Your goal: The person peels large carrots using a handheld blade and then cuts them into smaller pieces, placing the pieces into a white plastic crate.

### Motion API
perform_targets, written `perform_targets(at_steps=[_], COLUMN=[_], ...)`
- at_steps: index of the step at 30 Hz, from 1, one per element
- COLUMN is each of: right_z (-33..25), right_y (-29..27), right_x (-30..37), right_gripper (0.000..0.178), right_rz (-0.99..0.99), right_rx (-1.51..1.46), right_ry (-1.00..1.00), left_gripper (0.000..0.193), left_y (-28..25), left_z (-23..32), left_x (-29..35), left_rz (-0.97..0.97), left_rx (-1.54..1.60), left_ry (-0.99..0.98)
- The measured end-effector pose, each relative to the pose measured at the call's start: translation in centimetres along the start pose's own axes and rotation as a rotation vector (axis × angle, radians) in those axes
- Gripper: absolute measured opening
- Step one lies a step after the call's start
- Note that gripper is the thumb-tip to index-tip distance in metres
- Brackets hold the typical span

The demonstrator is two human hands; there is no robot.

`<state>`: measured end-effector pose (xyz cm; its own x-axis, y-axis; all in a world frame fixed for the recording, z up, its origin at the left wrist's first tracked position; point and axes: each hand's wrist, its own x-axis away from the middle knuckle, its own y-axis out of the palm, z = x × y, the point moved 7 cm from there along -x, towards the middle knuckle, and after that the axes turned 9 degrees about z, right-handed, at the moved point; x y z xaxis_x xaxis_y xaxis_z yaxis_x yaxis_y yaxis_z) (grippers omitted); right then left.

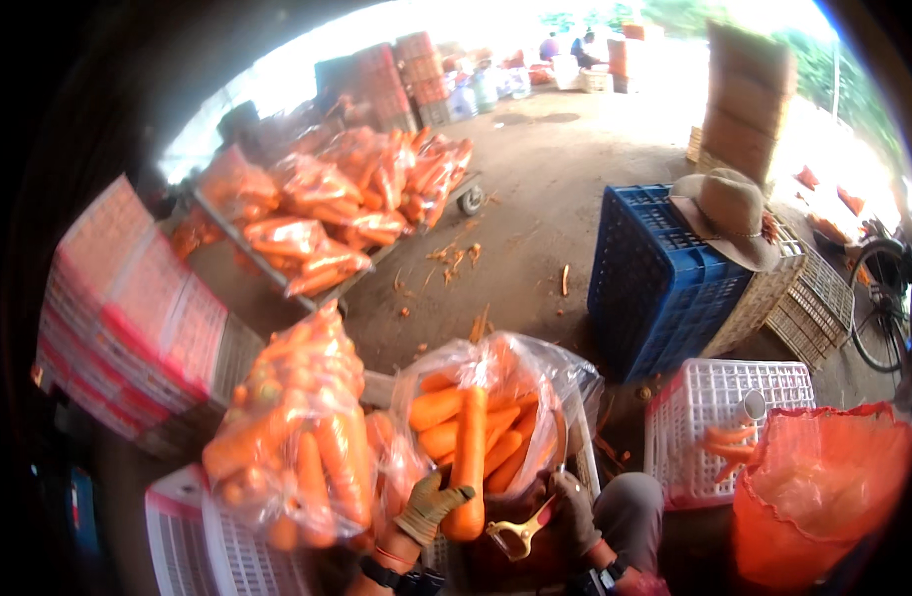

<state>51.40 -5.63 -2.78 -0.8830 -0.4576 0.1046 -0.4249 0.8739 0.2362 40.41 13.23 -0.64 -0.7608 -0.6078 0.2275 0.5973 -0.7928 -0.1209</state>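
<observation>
While L hand (436,509) grips long, straight, brt-orange carrot (469,452), R hand (575,512) grips ylw peeler (515,536).

The carrot (467,462) is orange, the peeler (516,536) yellow, the lattice-patterned crate (664,288) blue, the hat (729,207) tan.

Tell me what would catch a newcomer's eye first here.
First, the big carrot at lower centre, held in the gloved left hand, with a yellowish peeler in the right hand beside it. Next, the bulging clear bag of carrots just left, and the heaped bagged carrots at upper left. The brimmed hat atop crates at right stands out too.
</observation>
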Motion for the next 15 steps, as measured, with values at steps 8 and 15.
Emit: perform_targets(at_steps=[8, 15], right_z=[-8.8, -10.0], right_y=[6.7, 7.7], right_x=[2.6, 4.9], right_gripper=[0.031, 0.037], right_rz=[-0.065, -0.043], right_rx=[-0.411, -0.002], right_ry=[0.296, -0.055], left_gripper=[0.052, 0.052], left_y=[-0.4, 0.7], left_z=[-5.1, -2.2], left_x=[9.4, 11.8], left_rz=[-0.028, -0.109], left_rx=[1.187, 1.074], left_ry=[-0.414, -0.371])
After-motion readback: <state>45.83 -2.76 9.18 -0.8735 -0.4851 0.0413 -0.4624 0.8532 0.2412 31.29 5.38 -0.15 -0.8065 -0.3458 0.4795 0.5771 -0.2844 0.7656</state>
